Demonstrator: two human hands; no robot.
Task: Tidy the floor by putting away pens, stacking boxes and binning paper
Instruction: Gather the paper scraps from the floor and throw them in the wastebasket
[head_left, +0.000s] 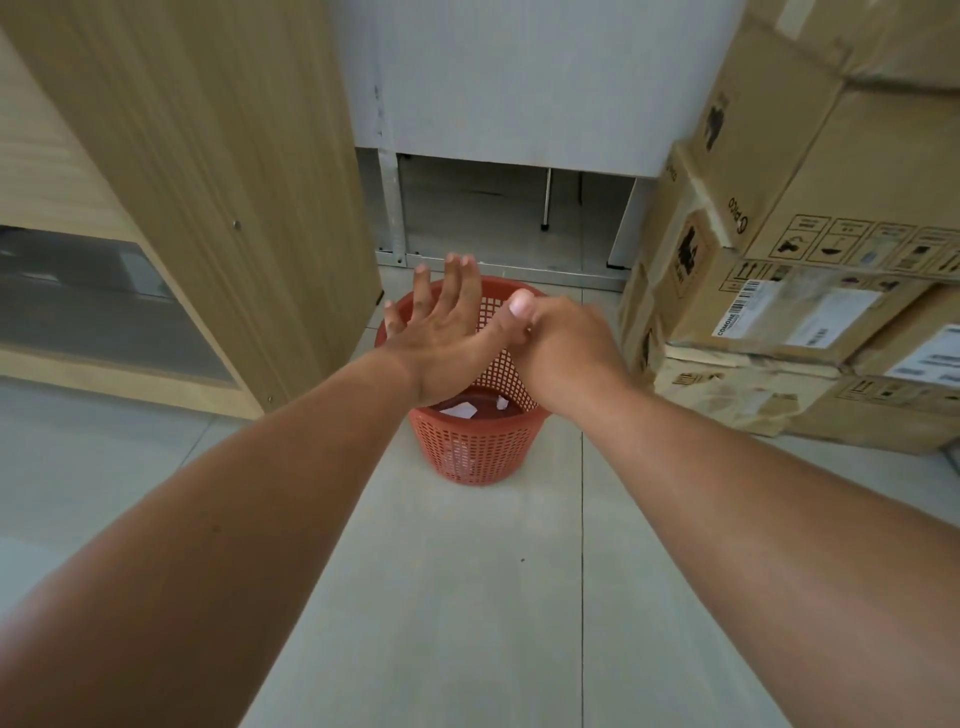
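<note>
Head view: both hands hover over the red bin, left hand spread flat and empty, right hand curled, its contents hidden. Paper scraps lie inside, so binning looks finished; next probably means checking the boxes are stacked.

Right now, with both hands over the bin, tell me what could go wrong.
1. The left hand is open and the right hand curled, above the red mesh bin. The bin looks light, so a knock might tip it and spill the paper scraps inside.
2. The cardboard boxes stacked at the right look crushed low down. Brushing them could shift the pile.
</note>
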